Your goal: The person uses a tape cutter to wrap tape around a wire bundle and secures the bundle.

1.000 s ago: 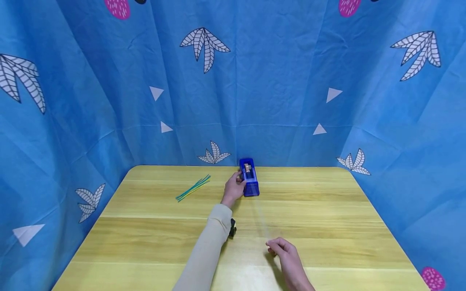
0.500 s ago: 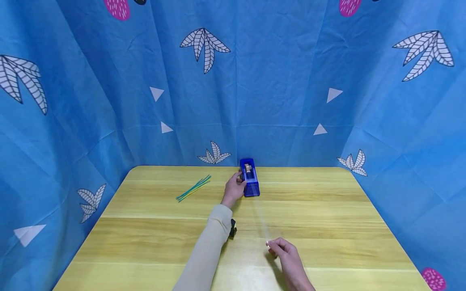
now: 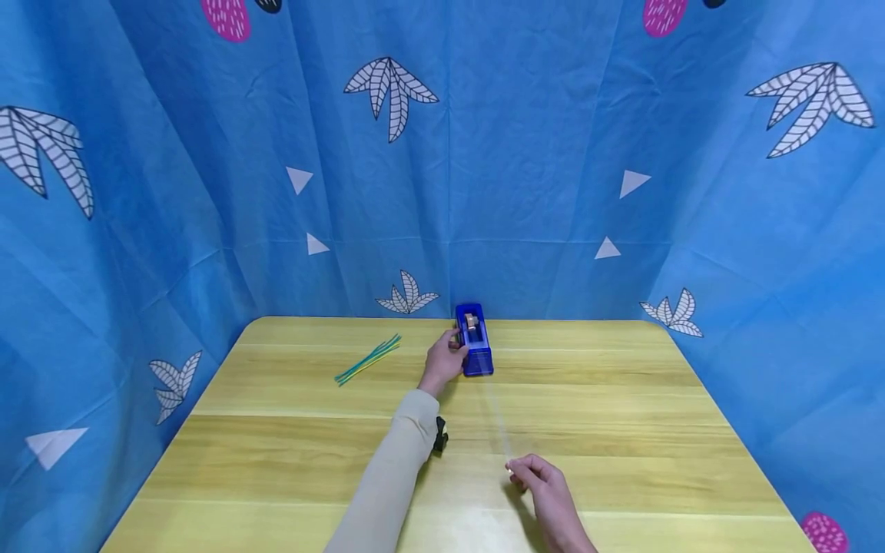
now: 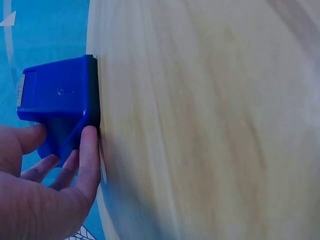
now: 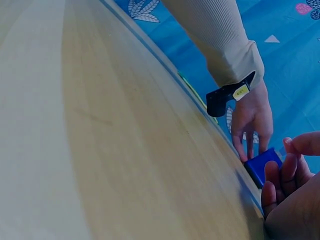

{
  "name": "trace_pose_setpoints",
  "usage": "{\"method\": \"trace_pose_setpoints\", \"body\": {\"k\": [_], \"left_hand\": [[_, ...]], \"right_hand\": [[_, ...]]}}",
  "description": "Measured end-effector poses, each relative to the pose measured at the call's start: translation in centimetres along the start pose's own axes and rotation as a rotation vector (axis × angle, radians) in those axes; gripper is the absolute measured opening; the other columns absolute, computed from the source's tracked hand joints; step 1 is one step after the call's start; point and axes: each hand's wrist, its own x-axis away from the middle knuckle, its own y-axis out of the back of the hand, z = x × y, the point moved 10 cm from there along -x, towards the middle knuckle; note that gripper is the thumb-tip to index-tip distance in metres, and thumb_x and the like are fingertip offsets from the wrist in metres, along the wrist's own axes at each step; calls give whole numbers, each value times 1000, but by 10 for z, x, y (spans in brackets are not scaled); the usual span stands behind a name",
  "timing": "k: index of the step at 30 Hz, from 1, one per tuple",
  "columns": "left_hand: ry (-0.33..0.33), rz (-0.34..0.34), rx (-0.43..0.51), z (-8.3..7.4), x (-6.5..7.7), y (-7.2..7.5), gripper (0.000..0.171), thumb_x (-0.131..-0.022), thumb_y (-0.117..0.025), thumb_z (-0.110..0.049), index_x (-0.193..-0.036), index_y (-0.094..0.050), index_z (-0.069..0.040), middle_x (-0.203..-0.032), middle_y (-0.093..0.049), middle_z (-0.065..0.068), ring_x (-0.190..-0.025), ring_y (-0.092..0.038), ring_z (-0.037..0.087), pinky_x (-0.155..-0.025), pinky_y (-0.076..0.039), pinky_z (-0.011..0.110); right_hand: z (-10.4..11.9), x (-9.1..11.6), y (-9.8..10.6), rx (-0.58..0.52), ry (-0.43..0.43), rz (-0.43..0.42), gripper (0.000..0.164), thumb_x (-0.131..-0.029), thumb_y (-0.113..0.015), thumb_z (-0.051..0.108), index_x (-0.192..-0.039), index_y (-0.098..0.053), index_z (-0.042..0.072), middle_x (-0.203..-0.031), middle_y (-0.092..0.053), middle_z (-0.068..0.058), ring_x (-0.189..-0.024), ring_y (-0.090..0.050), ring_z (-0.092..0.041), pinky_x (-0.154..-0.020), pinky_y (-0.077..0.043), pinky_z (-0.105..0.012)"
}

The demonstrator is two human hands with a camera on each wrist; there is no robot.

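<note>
A blue tape dispenser (image 3: 478,364) stands at the far side of the table, a small tape roll (image 3: 472,322) inside it. My left hand (image 3: 442,362) grips its left side, thumb near the front; in the left wrist view the fingertips press against the blue body (image 4: 60,92). From the dispenser's front, a clear strip of tape (image 3: 498,416) stretches toward me. Its end sits between the thumb and forefinger of my right hand (image 3: 548,495), which pinches it above the table. In the right wrist view, that hand (image 5: 295,192) partly hides the dispenser (image 5: 261,166).
Several thin green and yellow sticks (image 3: 368,360) lie bunched on the wooden table (image 3: 276,461), left of the dispenser. A blue patterned curtain (image 3: 525,192) hangs close behind the table's far edge and along both sides. A dark wrist camera (image 3: 440,435) is strapped to my left wrist.
Both hands, the dispenser and the stretched tape keep practically the same places. Only the head view has shifted very slightly.
</note>
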Motion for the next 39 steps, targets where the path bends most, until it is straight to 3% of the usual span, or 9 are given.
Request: {"method": "trace_pose_setpoints", "body": {"k": [6,11,16,22,31,39], "left_hand": [[-33,46,29,2,-1,0,52,-106,-60,-17,-155,-46,-14,-130,-60,19,-110,-67,35,-82,-64,37],[-70,71,-7,0,-2,11,54,-106,-60,-18,-156,-43,-10,-134,-60,20,-108,-68,34,-82,-63,38],[-103,63,-40,-10,2,31,55,-106,-60,-15,-157,-41,-9,-137,-59,21,-104,-70,39,-85,-62,41],[-117,58,-34,-11,9,53,56,-106,-60,-17,-158,-41,-10,-141,-57,22,-114,-67,41,-91,-61,45],[-156,37,-87,0,20,91,54,-107,-59,-18,-157,-41,-12,-143,-57,22,-123,-62,38,-90,-59,43],[-121,-28,-105,18,28,129,52,-106,-60,-17,-155,-44,-11,-145,-55,22,-121,-62,36,-86,-58,41]], "right_hand": [[-1,1,1,3,2,-11,17,-98,-63,9,-94,-66,-7,-84,-61,-2,-81,-56,-15,-81,-47,-27],[0,1,1,7,11,-15,17,-98,-64,8,-94,-66,-8,-82,-61,0,-79,-56,-14,-80,-48,-27],[1,1,2,17,-1,-12,17,-99,-62,9,-97,-67,-8,-85,-61,-2,-81,-56,-15,-81,-48,-27],[0,0,2,2,-14,-12,16,-99,-63,9,-94,-66,-6,-84,-60,-2,-81,-56,-16,-81,-48,-28],[1,0,2,1,-11,-15,17,-98,-63,9,-94,-66,-7,-83,-60,-2,-80,-56,-15,-79,-48,-27],[0,1,3,-3,-3,-21,17,-97,-64,8,-94,-66,-8,-81,-61,-1,-77,-56,-14,-77,-49,-26]]}}
